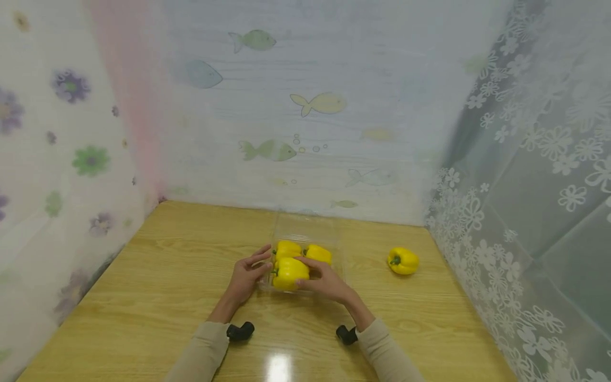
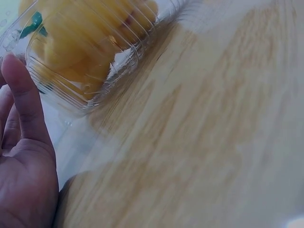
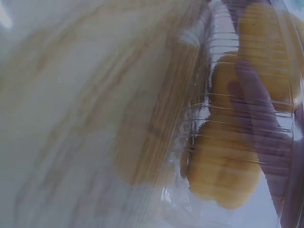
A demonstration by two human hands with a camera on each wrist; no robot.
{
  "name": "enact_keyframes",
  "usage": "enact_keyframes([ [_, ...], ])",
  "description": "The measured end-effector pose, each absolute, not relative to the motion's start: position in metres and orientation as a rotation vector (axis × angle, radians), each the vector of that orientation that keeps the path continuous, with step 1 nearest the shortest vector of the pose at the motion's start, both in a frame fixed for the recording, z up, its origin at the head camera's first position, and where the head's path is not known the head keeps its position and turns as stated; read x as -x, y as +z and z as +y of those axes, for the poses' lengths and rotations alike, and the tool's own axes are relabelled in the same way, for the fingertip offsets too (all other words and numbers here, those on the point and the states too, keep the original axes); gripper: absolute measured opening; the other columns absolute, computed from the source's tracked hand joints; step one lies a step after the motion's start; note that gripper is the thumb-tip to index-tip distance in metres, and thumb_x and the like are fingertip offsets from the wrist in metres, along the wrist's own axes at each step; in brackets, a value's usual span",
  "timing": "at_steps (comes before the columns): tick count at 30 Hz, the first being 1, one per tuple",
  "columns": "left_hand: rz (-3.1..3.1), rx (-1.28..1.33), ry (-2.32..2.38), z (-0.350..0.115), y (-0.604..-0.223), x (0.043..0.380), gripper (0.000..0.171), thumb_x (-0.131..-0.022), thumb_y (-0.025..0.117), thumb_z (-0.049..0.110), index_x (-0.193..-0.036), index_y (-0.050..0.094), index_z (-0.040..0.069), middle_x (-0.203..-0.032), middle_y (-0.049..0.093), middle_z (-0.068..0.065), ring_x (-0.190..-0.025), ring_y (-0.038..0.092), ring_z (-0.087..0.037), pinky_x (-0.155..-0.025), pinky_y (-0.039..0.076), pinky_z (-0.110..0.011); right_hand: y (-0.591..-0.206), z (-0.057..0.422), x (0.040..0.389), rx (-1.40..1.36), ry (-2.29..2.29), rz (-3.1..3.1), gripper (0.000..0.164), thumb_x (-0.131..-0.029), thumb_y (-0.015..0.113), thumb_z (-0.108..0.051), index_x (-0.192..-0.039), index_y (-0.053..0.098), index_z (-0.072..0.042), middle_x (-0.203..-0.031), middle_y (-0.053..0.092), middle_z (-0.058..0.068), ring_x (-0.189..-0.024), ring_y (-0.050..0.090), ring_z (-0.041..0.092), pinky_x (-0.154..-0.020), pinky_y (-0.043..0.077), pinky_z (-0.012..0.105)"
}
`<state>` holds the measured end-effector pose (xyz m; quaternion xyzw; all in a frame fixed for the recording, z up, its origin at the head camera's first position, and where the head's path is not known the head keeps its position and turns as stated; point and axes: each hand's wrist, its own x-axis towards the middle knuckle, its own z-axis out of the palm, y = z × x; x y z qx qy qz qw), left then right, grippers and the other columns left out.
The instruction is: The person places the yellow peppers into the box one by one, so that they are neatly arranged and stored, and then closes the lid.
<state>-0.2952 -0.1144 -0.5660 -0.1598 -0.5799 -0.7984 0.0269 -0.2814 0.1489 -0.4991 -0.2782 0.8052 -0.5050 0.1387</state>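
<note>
A clear plastic clamshell box [image 1: 305,229] stands with its lid raised at the back. Inside are three yellow bell peppers: one at the back left [image 1: 288,247], one at the back right [image 1: 320,255] and one in front [image 1: 289,274], its green stem toward the left. My right hand [image 1: 328,279] grips the front pepper from its right side, fingers over the top and thumb at the near side. Through the ribbed wall, the right wrist view shows its fingers [image 3: 259,102] among the peppers. My left hand [image 1: 245,274] touches the box's left rim, thumb [image 2: 26,97] extended.
Another yellow bell pepper [image 1: 403,261] lies on the wooden table [image 1: 200,233] to the right of the box. Patterned curtains hang along the left, back and right edges of the table. A black wrist mount [image 1: 241,331] sits beside each sleeve.
</note>
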Motion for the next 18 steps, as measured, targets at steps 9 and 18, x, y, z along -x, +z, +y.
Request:
enact_keyframes([
  [9, -1.759, 0.503, -2.504, -0.1147, -0.5687, 0.2966, 0.040, -0.095, 0.066, -0.005, -0.131, 0.057, -0.019, -0.158, 0.039, -0.025, -0.129, 0.059, -0.016, -0.084, 0.055, -0.018, -0.4988, 0.1468, 0.2792, 0.762, -1.547, 2.234, 0.052, -0.103, 0.063, -0.022, -0.152, 0.049, -0.014, -0.152, 0.048, 0.016, -0.117, 0.064, 0.028, -0.085, 0.060, 0.035],
  [18, -1.783, 0.502, -2.488, -0.1153, -0.5648, 0.2949, 0.042, -0.095, 0.067, -0.003, -0.132, 0.056, -0.019, -0.158, 0.039, -0.026, -0.125, 0.061, -0.012, -0.069, 0.050, -0.014, -0.4932, 0.1431, 0.2796, 0.768, -1.425, 2.311, 0.053, -0.103, 0.063, -0.024, -0.153, 0.048, -0.012, -0.150, 0.051, 0.015, -0.114, 0.065, 0.026, -0.084, 0.060, 0.033],
])
